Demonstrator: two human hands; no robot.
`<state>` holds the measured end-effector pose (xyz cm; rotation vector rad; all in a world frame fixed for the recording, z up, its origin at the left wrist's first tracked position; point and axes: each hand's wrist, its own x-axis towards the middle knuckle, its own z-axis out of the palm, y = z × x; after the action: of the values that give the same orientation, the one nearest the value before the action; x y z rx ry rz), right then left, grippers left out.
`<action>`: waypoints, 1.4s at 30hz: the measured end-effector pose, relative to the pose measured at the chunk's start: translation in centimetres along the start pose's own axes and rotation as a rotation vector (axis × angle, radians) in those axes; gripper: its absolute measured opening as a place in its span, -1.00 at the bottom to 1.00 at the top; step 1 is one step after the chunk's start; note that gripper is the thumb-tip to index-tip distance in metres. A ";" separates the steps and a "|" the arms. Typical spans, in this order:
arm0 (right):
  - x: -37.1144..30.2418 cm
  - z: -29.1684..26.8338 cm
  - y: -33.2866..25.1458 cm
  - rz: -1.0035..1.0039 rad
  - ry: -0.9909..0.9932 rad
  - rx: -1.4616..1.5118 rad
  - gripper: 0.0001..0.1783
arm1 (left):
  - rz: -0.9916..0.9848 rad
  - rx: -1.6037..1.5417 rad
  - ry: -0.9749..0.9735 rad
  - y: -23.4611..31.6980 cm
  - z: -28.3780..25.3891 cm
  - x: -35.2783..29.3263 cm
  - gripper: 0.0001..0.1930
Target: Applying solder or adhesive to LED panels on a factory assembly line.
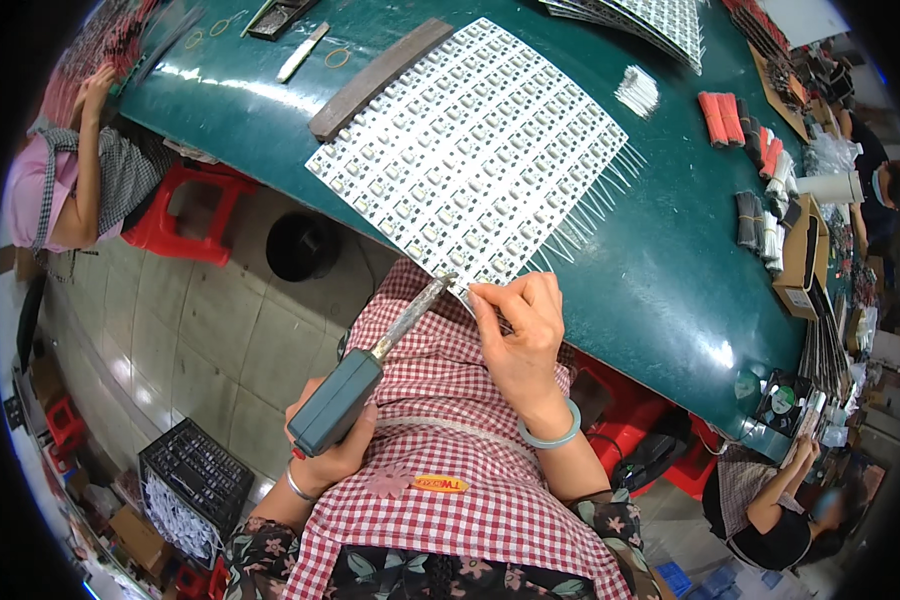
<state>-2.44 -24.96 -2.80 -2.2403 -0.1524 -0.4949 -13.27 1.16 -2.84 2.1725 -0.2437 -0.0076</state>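
My left hand (332, 445) is wrapped round the dark green handle of a soldering gun (342, 398). Its long metal shaft points up and right, and the tip meets the near corner of a white circuit board panel (470, 150). Rows of small components cover the panel, which lies on the table with its near corner over the edge. Thin white wires (582, 215) stick out along its right side. Close to the iron's tip, my right hand (525, 335) pinches at that same corner. What lies between its fingertips is too small to make out.
A dark bar (380, 80) rests along the panel's far left edge on the green table (660, 270). White wire pieces (637, 91) and red wire bundles (722, 118) lie to the right. More panels (640, 25) stand stacked behind. Co-workers sit left and right.
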 end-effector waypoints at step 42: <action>12.3 -6.1 6.2 -0.198 0.052 -0.186 -0.89 | -0.415 -0.533 0.052 1.3 -0.3 3.0 -0.72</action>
<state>8.63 -34.27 1.36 -2.4033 -0.3148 -0.6986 -10.57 0.11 -1.36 1.6527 0.2234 -0.2251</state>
